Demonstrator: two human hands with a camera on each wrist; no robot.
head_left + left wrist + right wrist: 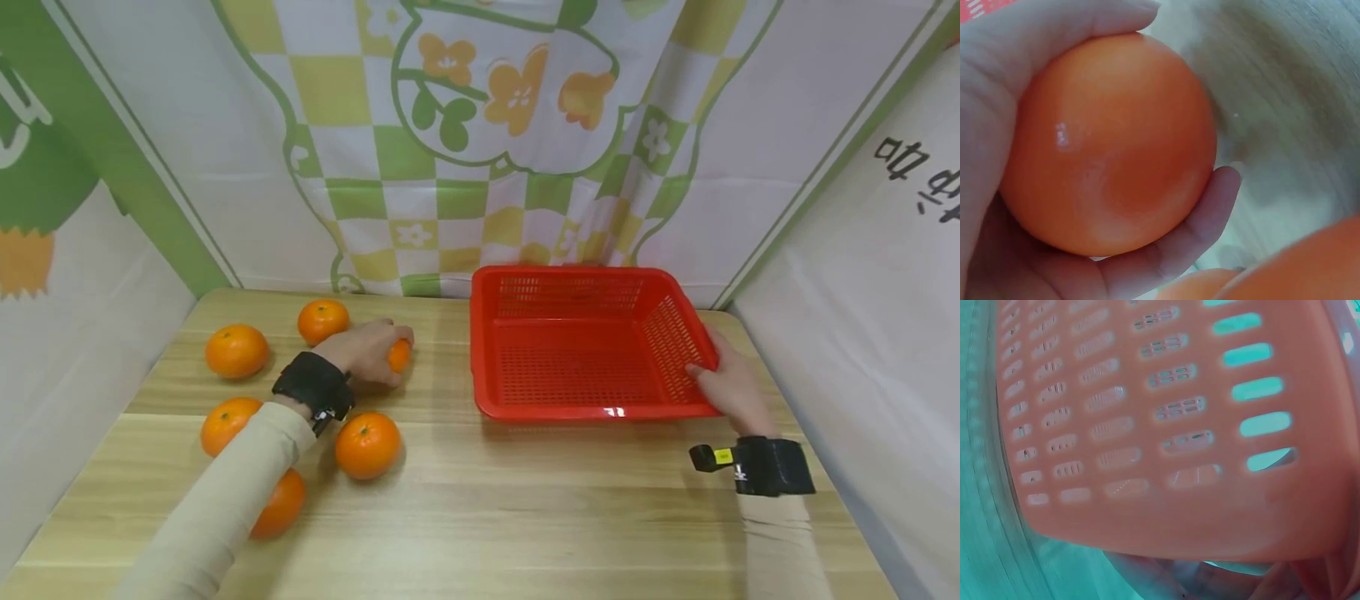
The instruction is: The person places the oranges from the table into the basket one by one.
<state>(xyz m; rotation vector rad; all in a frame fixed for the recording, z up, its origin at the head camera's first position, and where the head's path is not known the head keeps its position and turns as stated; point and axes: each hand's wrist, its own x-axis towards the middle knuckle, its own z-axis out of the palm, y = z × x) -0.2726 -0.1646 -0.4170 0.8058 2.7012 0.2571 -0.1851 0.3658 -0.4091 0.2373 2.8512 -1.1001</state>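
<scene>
My left hand (369, 352) grips a tangerine (399, 356) over the left half of the table. In the left wrist view the thumb and fingers curl round this smooth orange fruit (1110, 147). Several more tangerines lie about that arm, among them one (368, 446) just in front of the wrist and one (323, 321) behind it. At the right, my right hand (735, 385) holds the right side of a red plastic basket (570, 412), thumb over the rim. The slotted basket wall (1135, 525) fills the right wrist view, with fingers partly hidden below it.
The wooden table (525, 517) runs back to a checked curtain (465, 208). White side panels (847, 275) close in the left and right. More tangerines lie at far left (237, 351) and partly under the left forearm (277, 504).
</scene>
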